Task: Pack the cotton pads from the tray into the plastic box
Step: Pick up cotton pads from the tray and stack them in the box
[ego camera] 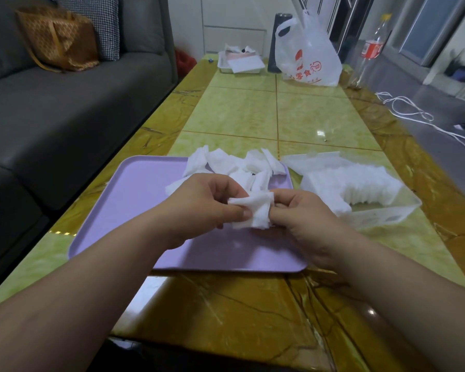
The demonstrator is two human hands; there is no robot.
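While left hand [207,200], right hand [304,218] pinch pads [255,210], tray [134,200] beneath.

You are in a home, in what looks like a living room: a grey sofa [73,103] runs along your left with a houndstooth cushion [102,25] and a brown patterned tote bag [59,38] propped on it. A long, low table with a glossy yellow-green tabletop [253,114] stretches away in front of you. At its far end stand household odds and ends: a white plastic carrier bag [309,57] with red print, a clear soft-drink bottle [371,49] and a dark cylinder [278,41], perhaps a flask, while a white cable [408,111] trails over the floor [427,84] on your right.
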